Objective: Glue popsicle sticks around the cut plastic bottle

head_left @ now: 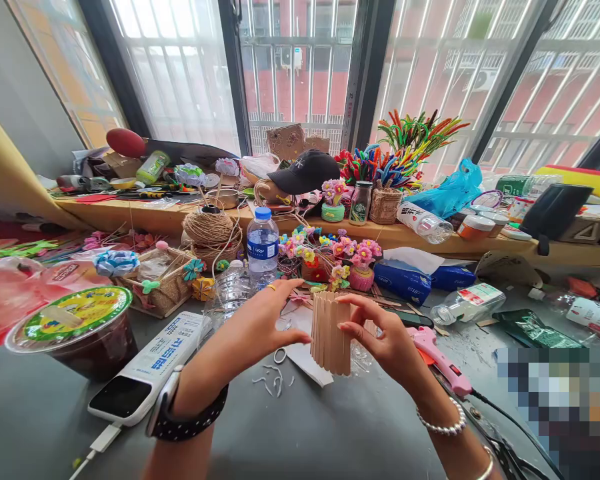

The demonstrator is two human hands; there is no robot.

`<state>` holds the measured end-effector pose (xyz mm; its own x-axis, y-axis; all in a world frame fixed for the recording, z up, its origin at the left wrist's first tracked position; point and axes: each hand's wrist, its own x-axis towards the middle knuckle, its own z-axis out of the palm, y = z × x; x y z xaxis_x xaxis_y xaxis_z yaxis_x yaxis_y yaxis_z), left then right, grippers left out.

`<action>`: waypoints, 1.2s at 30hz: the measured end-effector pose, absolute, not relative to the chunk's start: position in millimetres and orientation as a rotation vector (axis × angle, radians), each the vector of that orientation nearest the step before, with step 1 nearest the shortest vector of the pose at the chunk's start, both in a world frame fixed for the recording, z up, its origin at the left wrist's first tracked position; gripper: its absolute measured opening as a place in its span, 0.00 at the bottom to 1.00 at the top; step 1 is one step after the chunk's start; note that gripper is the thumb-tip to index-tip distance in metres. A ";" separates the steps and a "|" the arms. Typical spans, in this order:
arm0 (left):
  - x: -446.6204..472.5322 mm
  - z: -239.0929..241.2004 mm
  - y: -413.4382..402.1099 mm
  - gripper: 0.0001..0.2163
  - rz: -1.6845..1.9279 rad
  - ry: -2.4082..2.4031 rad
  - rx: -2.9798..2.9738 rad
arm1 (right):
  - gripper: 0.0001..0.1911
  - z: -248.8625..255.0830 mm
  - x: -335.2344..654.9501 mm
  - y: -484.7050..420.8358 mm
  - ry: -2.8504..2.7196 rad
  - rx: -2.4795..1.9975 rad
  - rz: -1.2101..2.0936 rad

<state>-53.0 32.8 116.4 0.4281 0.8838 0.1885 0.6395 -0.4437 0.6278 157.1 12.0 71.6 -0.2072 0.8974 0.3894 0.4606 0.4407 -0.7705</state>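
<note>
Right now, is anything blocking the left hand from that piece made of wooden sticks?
Nothing visible. The left hand has its thumb beside the wooden-stick panel, contact unclear; the right hand grips the opposite side.

Row of windows [175, 73] across far side, set in thick dark frames [233, 73]. Outside glass, upright white bars [277, 87]; beyond bars, reddish-pink building facade [320, 83] with white air-conditioner unit [291, 58]. Bright, diffuse daylight through panes, strongest toward upper left. At far left, plain grey wall [35, 73], with yellow-tan sheet [10, 160] sloping down below. Beneath windows, long ledge [130, 215] with tan covering, running nearly full width. Lower and nearer, broad dark-grey tabletop [300, 440].
</note>
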 end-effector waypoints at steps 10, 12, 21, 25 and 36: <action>-30.5 117.9 21.3 0.10 0.434 1.095 2.597 | 0.14 83.5 159.4 4.8 -2.016 -0.989 0.871; -28.6 118.2 20.2 0.10 0.384 1.082 2.647 | 0.11 84.5 163.0 4.9 -1.992 -0.966 0.969; -2.0 120.5 -13.5 0.03 0.001 1.018 2.832 | 0.09 83.8 200.2 9.5 -1.456 -1.018 0.969; 10.0 108.1 -26.5 0.06 -0.067 0.863 2.842 | 0.10 80.4 207.5 13.5 -1.286 -1.034 0.902; 0.4 118.0 0.4 0.13 0.531 1.215 2.556 | 0.06 79.5 205.9 12.0 -1.327 -0.992 1.008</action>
